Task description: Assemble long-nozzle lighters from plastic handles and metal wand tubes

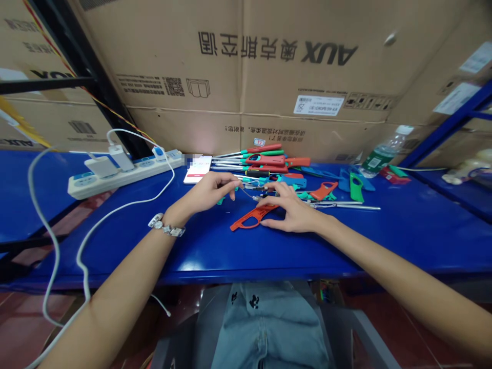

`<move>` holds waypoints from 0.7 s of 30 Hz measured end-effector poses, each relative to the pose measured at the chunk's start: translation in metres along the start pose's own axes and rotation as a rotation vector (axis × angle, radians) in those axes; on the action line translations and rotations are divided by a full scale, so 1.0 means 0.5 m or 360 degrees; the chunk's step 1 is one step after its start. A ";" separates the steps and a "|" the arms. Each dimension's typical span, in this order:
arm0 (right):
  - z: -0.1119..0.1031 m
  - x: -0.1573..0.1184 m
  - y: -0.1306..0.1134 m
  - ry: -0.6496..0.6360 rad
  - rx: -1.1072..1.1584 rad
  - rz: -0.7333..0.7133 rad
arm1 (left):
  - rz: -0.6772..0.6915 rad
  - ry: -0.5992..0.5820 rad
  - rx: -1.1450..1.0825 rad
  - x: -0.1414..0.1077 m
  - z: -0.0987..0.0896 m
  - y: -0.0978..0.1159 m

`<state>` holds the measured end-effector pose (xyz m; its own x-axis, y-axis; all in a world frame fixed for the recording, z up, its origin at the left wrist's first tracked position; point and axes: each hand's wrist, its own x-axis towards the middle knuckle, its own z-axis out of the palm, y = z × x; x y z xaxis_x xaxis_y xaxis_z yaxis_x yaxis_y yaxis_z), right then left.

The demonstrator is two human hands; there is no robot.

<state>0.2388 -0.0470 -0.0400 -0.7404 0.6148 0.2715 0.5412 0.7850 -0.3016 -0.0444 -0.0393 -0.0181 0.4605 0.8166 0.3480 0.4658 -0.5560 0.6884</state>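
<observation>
My left hand (215, 192) is closed in a pinch at the end of a thin wire (246, 193), which runs toward a small clear part (256, 198) near my right fingertips. My right hand (292, 207) curls over an orange lighter casing half (246, 219) with a finger loop, its thumb and fingers around the casing's upper end. That casing lies on the blue table (215, 251). Just behind my hands are metal lighter tubes (346, 206), teal pieces, and an orange casing piece (324, 191). My fingers partly hide the small parts between them.
Several long-necked red and green lighters (265, 160) are piled at the back, beside a white card (198, 171). A power strip (126, 174) with chargers and white cables (115, 210) lies left. A plastic bottle (380, 156) and a red box (394, 176) stand right. Cardboard boxes (246, 77) rise behind.
</observation>
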 end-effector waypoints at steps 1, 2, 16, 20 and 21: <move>0.003 0.004 -0.002 0.0003 0.0005 0.0011 | -0.0008 0.0006 -0.0015 0.000 -0.001 0.001; 0.006 0.009 -0.004 0.0006 0.0006 0.0009 | -0.0013 0.0009 -0.0025 0.000 -0.001 0.001; 0.021 0.076 -0.015 -0.0035 -0.0314 0.0099 | -0.0032 0.0019 -0.0048 0.001 0.002 -0.009; 0.018 0.065 -0.003 -0.0003 -0.0223 0.0098 | -0.0027 0.0000 -0.0011 0.002 0.008 -0.014; 0.018 0.059 0.001 0.0017 -0.0174 0.0089 | -0.0021 -0.0003 -0.0002 0.002 0.009 -0.014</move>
<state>0.2136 -0.0294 -0.0405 -0.7038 0.6582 0.2672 0.6222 0.7527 -0.2154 -0.0439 -0.0352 -0.0256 0.4557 0.8235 0.3379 0.4707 -0.5452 0.6937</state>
